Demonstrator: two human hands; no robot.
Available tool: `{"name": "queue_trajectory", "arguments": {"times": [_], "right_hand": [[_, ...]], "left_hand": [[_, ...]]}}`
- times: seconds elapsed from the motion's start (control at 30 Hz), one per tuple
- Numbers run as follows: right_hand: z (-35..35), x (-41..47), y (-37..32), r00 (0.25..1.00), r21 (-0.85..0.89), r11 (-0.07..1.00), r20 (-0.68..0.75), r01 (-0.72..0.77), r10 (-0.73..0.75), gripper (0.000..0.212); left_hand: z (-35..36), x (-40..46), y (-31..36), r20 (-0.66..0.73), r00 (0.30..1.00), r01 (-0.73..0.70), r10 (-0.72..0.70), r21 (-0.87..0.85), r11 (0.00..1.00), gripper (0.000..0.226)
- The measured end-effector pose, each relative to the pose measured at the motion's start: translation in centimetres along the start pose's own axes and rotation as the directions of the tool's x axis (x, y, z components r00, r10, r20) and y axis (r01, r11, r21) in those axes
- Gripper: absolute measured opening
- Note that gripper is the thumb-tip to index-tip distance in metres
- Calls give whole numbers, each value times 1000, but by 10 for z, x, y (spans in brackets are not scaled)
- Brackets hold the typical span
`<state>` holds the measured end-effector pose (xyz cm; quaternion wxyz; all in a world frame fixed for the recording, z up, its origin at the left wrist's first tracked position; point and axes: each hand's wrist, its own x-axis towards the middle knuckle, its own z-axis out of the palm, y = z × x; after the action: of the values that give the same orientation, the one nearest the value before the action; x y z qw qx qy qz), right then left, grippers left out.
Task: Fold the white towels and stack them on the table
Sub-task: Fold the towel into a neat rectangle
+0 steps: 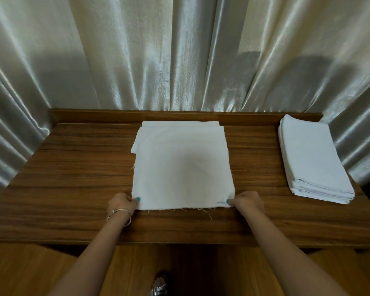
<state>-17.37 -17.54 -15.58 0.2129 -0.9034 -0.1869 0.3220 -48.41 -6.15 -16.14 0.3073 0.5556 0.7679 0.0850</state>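
Observation:
A white towel lies flat in the middle of the wooden table, its frayed near edge toward me. It rests on top of more white towels whose edges show at the far side and the left. My left hand pinches the towel's near left corner, thumb on top. My right hand pinches the near right corner the same way. A stack of folded white towels sits at the table's right end, apart from both hands.
Shiny pale curtains hang close behind and around the table. A raised wooden lip runs along the table's far edge. Below the near edge are a wooden floor and a shoe.

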Motion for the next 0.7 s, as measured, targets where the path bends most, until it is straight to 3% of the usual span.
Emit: {"name": "queue_trajectory", "arguments": {"times": [0.13, 0.23, 0.37, 0.47, 0.7], "right_hand": [[4, -3, 0, 995, -76, 993, -22, 92, -94, 15], [9, 0, -3, 998, -6, 998, -39, 57, -57, 17], [12, 7, -1, 998, 122, 992, -57, 16, -10, 19], [4, 12, 4, 1000, 191, 982, -17, -9, 12, 20], [-28, 5, -10, 935, 520, 784, 280, -339, 218, 28]], "left_hand": [[4, 1, 3, 101, 994, -44, 47, -32, 999, 23], [10, 1, 6, 168, 980, -89, 106, -105, 990, 27], [10, 5, 6, 97, 992, -58, 79, -201, 978, 30], [-1, 9, -5, 82, 997, 11, 8, -230, 973, 25], [-34, 9, -9, 358, 924, 295, -130, -455, 840, 24]]}}
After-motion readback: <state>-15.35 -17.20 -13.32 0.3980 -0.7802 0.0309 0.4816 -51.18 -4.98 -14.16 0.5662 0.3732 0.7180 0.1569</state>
